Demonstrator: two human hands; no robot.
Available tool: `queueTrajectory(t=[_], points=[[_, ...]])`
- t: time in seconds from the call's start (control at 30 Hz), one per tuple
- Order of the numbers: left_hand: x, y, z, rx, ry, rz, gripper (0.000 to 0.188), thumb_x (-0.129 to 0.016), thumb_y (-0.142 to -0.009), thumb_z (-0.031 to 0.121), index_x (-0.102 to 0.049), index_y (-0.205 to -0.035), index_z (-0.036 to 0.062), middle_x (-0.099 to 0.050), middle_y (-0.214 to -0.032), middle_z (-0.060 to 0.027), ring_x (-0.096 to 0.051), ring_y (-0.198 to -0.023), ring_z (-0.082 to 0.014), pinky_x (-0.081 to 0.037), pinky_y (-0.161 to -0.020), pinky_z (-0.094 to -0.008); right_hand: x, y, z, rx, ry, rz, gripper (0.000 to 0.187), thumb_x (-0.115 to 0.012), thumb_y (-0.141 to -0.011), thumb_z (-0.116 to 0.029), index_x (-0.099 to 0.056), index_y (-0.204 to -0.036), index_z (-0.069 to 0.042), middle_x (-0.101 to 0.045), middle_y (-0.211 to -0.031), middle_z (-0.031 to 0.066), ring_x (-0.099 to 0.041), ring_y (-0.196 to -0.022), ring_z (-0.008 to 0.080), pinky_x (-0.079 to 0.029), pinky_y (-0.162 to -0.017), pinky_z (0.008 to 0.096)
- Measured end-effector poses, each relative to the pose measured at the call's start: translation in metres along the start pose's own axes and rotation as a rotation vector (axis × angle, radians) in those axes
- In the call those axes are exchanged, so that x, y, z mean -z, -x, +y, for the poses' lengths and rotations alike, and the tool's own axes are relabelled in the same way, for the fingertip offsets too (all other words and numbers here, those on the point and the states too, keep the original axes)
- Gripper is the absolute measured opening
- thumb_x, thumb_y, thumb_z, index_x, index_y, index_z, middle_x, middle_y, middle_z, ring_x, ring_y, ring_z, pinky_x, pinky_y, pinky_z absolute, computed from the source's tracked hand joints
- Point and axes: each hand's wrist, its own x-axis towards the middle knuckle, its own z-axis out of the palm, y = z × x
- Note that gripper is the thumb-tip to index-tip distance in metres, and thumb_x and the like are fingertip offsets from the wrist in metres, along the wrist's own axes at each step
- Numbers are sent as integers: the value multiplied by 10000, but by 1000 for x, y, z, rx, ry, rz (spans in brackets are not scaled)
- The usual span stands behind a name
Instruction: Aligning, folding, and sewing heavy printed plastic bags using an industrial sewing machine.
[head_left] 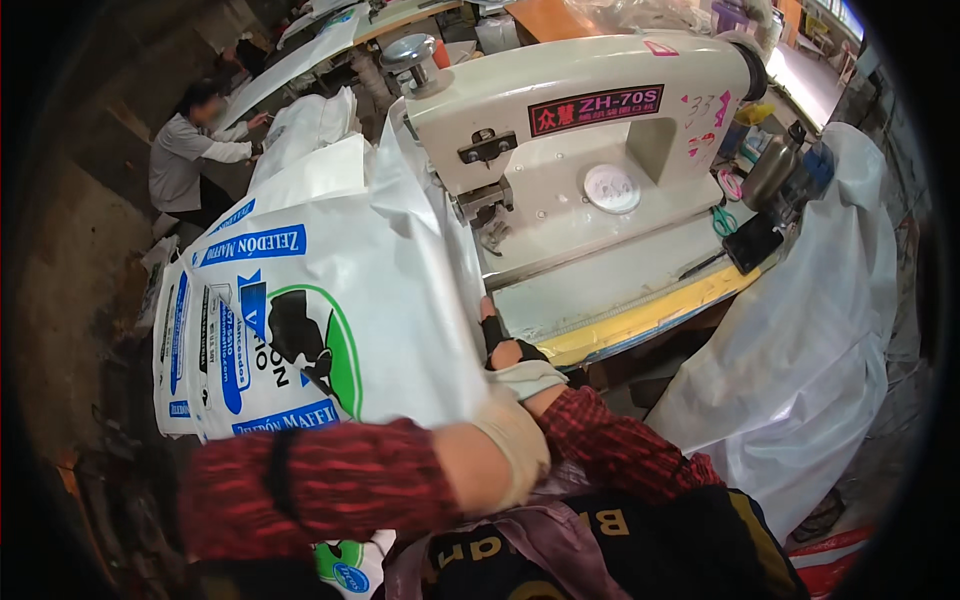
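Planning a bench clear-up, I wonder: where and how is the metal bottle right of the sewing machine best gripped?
Grip the metal bottle around its mid-body, probably from the wearer's side, above the dark slab: it looks rounded and stands cap up, with the sewing machine on its left.

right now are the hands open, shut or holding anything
Left hand: hidden beyond its cuff, cannot be told.
Right hand: at the edge of the white bag; grip unclear.

kinda dim on the left, glary top right, printed white plastic sack point(410, 330) nice and bright, lower-left red-and-black fabric sleeve point(370, 480) blurry, edges warped.
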Motion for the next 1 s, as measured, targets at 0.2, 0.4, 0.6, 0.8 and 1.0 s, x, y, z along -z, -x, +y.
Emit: queueTrajectory(t=[0.2,0.4,0.6,0.8,1.0], points=[[-3,45,-53,317,34,47,267,-661,-660,351,-657,-693,86,-622,-673,-121,-615,-653,-315,-466,-579,-415,21,-59,-16,27,248,46,800,-540,-776,-335,-115,-1403,-76,-590,-842,263,-590,-761,398,-469,-632,455],[-52,-38,-38,95,254,266,232,-664,-624,298,-652,-706,81,-634,-724,-152,-618,-699,-346,-500,-615,-402,42,-85,-38,-32,149,52,787,-532,-781,-312,-114,-1399,-61,-597,-781,244,-597,-704,385,-472,-587,454],[-34,13,-54,-46,130,206,292,-693,-587,258,-626,-860,180,-617,-721,-82,-607,-814,-264,-394,-768,-411,-8,-36,3,188,328,145,774,-523,-787,-289,-112,-1396,-46,-605,-720,224,-604,-647,372,-475,-542,453],[-3,113,-105,388,-280,419,77,-642,-569,176,-588,-624,170,-569,-611,-39,-580,-703,-230,-338,-867,-481,-1,11,0,-2,302,-179,736,-490,-778,-219,-136,-1397,-39,-607,-751,242,-601,-663,389,-474,-576,464],[-13,107,-2,-174,490,315,105,-590,-656,202,-550,-619,113,-547,-583,-65,-566,-566,-258,-415,-496,-365,29,-29,-20,160,451,-36,719,-464,-754,-161,-161,-1387,-10,-610,-733,239,-601,-655,388,-471,-586,473]])
